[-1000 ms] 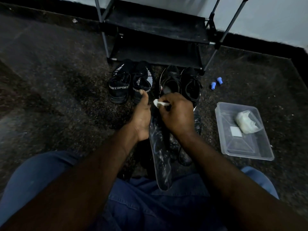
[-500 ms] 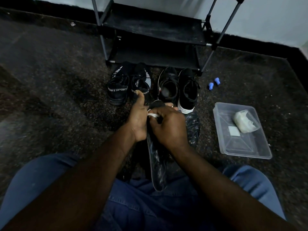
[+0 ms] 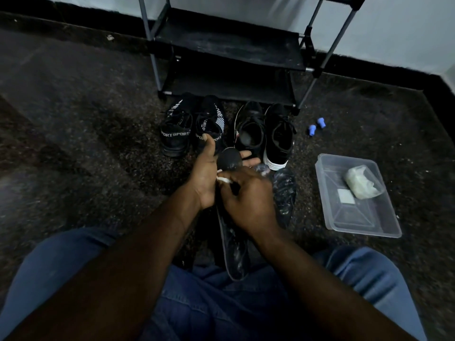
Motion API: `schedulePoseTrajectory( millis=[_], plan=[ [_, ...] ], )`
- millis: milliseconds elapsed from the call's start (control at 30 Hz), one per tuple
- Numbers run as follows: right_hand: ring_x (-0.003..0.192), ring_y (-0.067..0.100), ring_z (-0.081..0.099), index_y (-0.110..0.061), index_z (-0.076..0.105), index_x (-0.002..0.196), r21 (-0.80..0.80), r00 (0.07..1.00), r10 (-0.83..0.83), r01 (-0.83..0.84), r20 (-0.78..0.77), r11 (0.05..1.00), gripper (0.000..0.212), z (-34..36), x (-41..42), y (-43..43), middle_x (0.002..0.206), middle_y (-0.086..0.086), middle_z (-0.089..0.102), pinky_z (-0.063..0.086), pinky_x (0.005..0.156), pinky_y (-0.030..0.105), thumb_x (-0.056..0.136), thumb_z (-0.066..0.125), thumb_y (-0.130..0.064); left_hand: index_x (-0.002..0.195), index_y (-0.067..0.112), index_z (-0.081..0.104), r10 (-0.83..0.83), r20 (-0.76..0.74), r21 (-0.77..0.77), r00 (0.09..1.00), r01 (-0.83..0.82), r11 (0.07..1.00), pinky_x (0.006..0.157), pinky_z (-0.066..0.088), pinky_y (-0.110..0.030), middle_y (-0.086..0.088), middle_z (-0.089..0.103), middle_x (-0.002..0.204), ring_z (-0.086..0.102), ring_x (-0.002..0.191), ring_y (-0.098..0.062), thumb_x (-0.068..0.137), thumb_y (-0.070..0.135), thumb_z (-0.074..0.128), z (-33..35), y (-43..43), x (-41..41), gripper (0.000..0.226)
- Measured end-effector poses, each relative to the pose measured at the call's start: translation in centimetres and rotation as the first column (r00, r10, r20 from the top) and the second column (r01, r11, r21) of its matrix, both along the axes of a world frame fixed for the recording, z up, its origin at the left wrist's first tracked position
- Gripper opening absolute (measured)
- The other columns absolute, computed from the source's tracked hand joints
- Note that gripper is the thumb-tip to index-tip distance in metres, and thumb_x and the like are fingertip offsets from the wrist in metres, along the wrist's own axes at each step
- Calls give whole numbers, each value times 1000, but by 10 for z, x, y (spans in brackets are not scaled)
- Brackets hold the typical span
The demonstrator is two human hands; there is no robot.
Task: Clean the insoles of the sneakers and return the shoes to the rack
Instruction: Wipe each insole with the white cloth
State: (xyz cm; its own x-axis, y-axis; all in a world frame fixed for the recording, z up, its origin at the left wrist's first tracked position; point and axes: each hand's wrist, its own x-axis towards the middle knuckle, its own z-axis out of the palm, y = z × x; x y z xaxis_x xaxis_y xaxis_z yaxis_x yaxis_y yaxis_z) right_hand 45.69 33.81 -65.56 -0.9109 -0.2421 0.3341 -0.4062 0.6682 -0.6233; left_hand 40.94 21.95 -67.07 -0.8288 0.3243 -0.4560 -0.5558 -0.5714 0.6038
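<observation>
Since the insole (image 3: pixel 234 252) stands with its lower end propped on the jeans (image 3: pixel 209 303), the left hand (image 3: pixel 205 178) just backs up the top end, fingers stretched flat behind it, giving something firm to scrub against I guess. The right hand (image 3: pixel 248 203) is curled tight round a small white wipe (image 3: pixel 222 179), pressed on the insole right between both hands. The other insole (image 3: pixel 284 193) lies on the floor (image 3: pixel 98 143) just beside, and the sneakers (image 3: pixel 278 136) wait in front of the rack (image 3: pixel 229 52).

We log lettered sneakers (image 3: pixel 176 135) black, with white stripes and white SPORT print; plain sneakers (image 3: pixel 278 141) black, white-edged soles. We note insole (image 3: pixel 234 249) black, smeared whitish; wipe (image 3: pixel 222 179) white; caps (image 3: pixel 320 123) blue; rack (image 3: pixel 226 45) shelves black, poles grey; jeans (image 3: pixel 221 303) blue.
</observation>
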Motion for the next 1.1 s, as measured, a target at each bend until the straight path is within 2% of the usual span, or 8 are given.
schedulePoseTrajectory(
  millis=[100, 167, 267, 367, 600, 800, 900, 1100],
  plan=[
    [86, 25, 68, -19, 80, 97, 23, 997, -49, 50, -54, 998, 18, 3, -16, -1, 94, 4, 75, 53, 79, 34, 84, 72, -11, 143, 3, 55, -25, 2, -55, 1000, 25, 998, 102, 54, -43, -22, 61, 139, 63, 126, -32, 81, 94, 18, -2, 2, 3, 116],
    [85, 27, 66, -20, 80, 95, 77, 994, -80, 86, -81, 993, 17, 8, -29, 0, 92, 5, 74, 54, 79, 38, 84, 67, -15, 138, 9, 61, -5, 9, -101, 1000, 6, 995, 95, 56, -43, -19, 67, 132, 67, 119, -32, 82, 93, 21, -3, 3, 5, 108],
    [84, 28, 61, -25, 80, 97, 198, 990, -71, 94, -119, 976, 24, 14, -48, 7, 90, 4, 72, 52, 75, 40, 86, 59, -24, 137, 11, 62, 4, 0, -57, 1000, -4, 998, 100, 52, -48, -20, 66, 133, 64, 123, -35, 84, 91, 28, -1, 4, 6, 102],
    [85, 26, 58, -24, 80, 100, 276, 987, -15, 60, -161, 959, 17, 15, -58, 21, 93, 1, 72, 51, 73, 38, 90, 67, -19, 133, 8, 62, -16, -19, 19, 1000, 16, 1000, 100, 51, -47, -20, 66, 128, 64, 119, -34, 90, 84, 31, 3, 2, 7, 93],
    [92, 27, 55, -16, 78, 106, 339, 975, 140, -73, -175, 938, 29, 1, -44, 42, 99, 3, 67, 50, 75, 39, 86, 57, -16, 118, 2, 66, -11, 2, -5, 1000, 11, 1000, 73, 60, -34, -17, 74, 98, 72, 86, -28, 104, 60, 34, 7, 4, 7, 68],
    [92, 28, 53, -24, 77, 108, 379, 984, 115, -57, -133, 924, 36, -10, -21, 43, 100, -3, 67, 50, 75, 46, 81, 53, -22, 143, -2, 50, -14, 5, -9, 1000, 14, 1000, 84, 62, -38, -19, 68, 131, 71, 110, -28, 105, 61, 26, 12, -1, 6, 78],
    [94, 28, 54, -23, 77, 107, 362, 987, 34, 27, -160, 932, 35, -4, -25, 41, 99, -3, 69, 49, 75, 45, 84, 51, -25, 132, -2, 59, -18, 11, -11, 1000, 18, 1000, 76, 61, -33, -18, 73, 109, 73, 91, -26, 106, 58, 28, 12, 4, 11, 73],
    [94, 29, 54, -27, 78, 106, 362, 984, -9, 73, -175, 929, 36, 12, -46, 30, 95, -2, 69, 50, 73, 45, 87, 48, -28, 104, 8, 72, -4, 0, 14, 1000, 4, 1000, 85, 54, -39, -15, 72, 102, 70, 92, -27, 105, 57, 38, 10, 6, 12, 60]
  ],
)
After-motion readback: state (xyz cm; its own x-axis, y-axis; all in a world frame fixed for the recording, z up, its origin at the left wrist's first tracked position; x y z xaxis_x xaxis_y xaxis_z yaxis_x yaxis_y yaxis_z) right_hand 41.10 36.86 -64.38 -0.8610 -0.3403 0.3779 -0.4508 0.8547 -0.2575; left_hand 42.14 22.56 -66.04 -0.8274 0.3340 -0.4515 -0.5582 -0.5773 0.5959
